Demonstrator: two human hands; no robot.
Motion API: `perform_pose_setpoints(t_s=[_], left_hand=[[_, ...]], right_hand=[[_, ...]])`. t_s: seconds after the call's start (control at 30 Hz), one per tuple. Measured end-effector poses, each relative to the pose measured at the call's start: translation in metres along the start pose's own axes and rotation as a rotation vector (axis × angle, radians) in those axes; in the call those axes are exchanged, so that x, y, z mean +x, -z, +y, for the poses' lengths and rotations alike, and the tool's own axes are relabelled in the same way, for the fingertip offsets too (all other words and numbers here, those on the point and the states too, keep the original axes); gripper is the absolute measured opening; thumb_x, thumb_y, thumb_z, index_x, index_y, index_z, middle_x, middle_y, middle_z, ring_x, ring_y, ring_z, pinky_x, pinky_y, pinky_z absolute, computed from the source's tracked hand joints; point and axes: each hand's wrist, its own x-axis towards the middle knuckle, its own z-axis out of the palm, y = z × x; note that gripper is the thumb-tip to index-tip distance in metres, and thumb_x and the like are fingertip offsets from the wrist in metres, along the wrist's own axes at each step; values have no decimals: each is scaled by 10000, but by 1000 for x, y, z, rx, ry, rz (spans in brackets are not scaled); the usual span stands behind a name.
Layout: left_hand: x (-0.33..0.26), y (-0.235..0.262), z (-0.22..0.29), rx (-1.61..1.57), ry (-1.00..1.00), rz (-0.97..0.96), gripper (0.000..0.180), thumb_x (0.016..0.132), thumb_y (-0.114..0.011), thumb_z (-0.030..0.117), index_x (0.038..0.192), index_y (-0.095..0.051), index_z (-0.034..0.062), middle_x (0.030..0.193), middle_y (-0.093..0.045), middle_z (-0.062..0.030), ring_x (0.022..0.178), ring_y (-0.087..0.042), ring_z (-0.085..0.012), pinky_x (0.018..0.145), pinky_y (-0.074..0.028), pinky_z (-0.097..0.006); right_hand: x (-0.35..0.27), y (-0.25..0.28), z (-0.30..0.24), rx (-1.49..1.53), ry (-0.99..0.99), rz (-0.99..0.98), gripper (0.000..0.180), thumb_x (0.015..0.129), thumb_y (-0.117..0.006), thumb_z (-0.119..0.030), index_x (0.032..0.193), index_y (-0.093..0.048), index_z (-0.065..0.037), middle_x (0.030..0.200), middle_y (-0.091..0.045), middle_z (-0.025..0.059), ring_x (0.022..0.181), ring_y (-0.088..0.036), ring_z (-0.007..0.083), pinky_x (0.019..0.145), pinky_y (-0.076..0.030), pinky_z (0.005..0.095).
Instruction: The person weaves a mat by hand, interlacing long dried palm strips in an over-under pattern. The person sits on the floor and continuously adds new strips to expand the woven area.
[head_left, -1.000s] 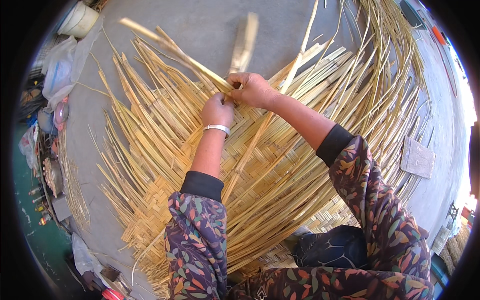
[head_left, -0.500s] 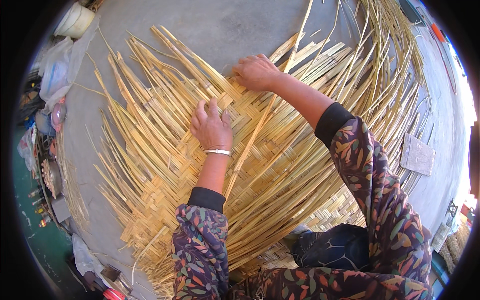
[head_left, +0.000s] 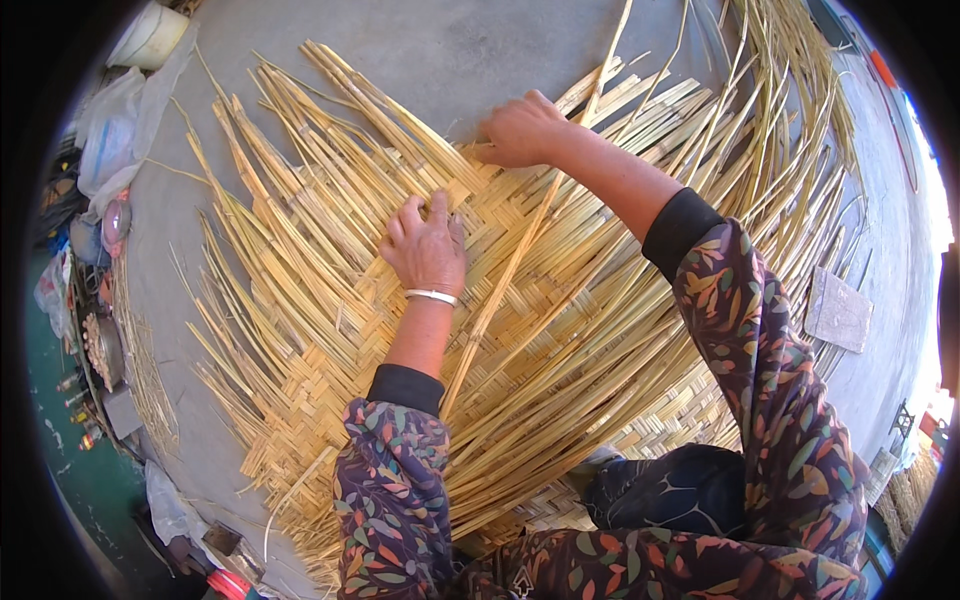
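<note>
A large mat point(head_left: 520, 215) of flat, split, straw-coloured reed strips lies in front of me, woven in a slanting pattern. My left hand point(head_left: 428, 250), with a pale bangle on its wrist, rests on the weave near the far corner, fingers bent and somewhat apart. At that far corner my right hand point(head_left: 524, 132) is curled closed around a reed strip; its fingertips are mostly hidden. Long loose strip ends point(head_left: 290, 200) fan out to the left, and more loose strips point(head_left: 600, 350) lie across the right half. One long strip point(head_left: 505, 275) slants under my right forearm.
The mat lies on a grey floor point(head_left: 440, 60). A tall bundle of thin reeds point(head_left: 790, 60) spreads at the far right, with a flat grey slab point(head_left: 838, 309) nearer. Along the left stand a white bucket point(head_left: 148, 36), plastic bags point(head_left: 110, 135) and clutter.
My right hand has risen slightly and moved a little right, its wrist bending more. My left hand stays at nearly the same spot on the weave, its fingers a bit more bent.
</note>
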Motion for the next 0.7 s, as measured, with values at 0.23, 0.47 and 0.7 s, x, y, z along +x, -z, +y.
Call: perform_pose_setpoints(t_s=[0.23, 0.47, 0.7], left_hand=[[7, 17, 5, 49, -6, -118, 448, 859, -554, 394, 1285, -457, 293, 1173, -446, -50, 1117, -400, -271, 888, -334, -496], [13, 25, 2, 54, -38, -218, 453, 862, -549, 398, 1287, -457, 272, 1102, -467, -51, 1056, -430, -262, 822, -357, -501], [14, 27, 5, 55, -69, -245, 437, 853, -571, 388, 1249, -485, 227, 1059, -473, -60, 1039, -420, -248, 818, -349, -482]], right_hand=[[-2, 21, 0, 34, -31, -121, 457, 833, -475, -497, 1035, -670, -136, 1013, -663, 82, 1016, -589, 229, 922, -354, 392], [-5, 28, -4, 59, -79, -75, 473, 795, -538, -516, 1046, -658, -134, 1020, -659, 84, 1040, -589, 247, 864, -450, 399], [-17, 24, 0, 0, 47, 20, 378, 817, -580, -465, 963, -642, -122, 916, -660, 96, 901, -621, 285, 753, -491, 404]])
